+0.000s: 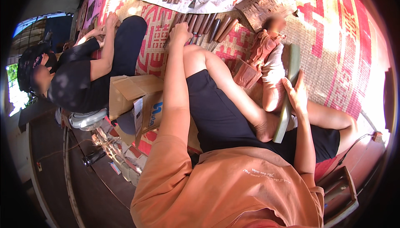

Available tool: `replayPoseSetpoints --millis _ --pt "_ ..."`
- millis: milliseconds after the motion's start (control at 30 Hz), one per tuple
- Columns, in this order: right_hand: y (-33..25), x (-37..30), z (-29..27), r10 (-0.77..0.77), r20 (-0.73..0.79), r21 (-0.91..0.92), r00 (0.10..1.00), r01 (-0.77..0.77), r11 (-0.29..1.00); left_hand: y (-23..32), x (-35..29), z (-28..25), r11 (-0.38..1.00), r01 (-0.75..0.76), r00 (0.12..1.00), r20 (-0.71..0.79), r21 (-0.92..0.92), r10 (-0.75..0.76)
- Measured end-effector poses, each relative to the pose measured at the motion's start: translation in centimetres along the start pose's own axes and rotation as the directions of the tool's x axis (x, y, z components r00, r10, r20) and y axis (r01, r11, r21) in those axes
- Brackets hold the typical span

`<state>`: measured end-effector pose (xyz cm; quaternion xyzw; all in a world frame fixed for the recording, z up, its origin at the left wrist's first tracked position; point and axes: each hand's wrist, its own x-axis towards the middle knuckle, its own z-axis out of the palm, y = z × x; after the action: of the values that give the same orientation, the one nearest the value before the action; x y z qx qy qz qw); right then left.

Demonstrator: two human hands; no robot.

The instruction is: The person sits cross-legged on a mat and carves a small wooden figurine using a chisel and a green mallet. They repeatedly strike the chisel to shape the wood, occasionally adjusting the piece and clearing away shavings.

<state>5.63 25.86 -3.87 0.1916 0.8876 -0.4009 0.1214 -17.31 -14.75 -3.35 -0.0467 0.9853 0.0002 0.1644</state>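
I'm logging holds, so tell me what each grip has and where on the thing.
Right grip: the long greenish wooden bar, at about its middle. Left grip: at the row of wooden-handled tools; whether it holds one cannot be told.

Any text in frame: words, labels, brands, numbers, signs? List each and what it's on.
Wording withheld; locations only:
Cardboard box: large blue print on one side, legible.
Orange T-shirt: small pale print, upside down, partly legible.
Dark cap: pinkish marks, too small to read.
Woven mat: red character-like motifs, can't tell if writing.
Tool handles, green strip: none readable.
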Motion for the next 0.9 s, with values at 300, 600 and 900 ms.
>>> replayPoseSetpoints --millis 300,600,900 --pt "0.5 0.3 0.3 -0.027 -0.008 -0.006 1.0 0.027 1.0 -2.8 0.1 -1.0 0.702 -0.038 0.903 -0.324 -0.711 -0.28" --pt "0.2 0.1 0.0 -0.003 0.01 -0.021 1.0 0.004 1.0 -4.8 -1.6 -4.0 -0.67 -0.176 0.984 -0.119 -0.721 -0.13" --pt "-0.2 0.0 -0.2 0.0 0.012 -0.017 1.0 0.0 1.0 0.1 -3.8 -5.3 -0.444 -0.218 0.963 -0.118 -0.869 -0.241"
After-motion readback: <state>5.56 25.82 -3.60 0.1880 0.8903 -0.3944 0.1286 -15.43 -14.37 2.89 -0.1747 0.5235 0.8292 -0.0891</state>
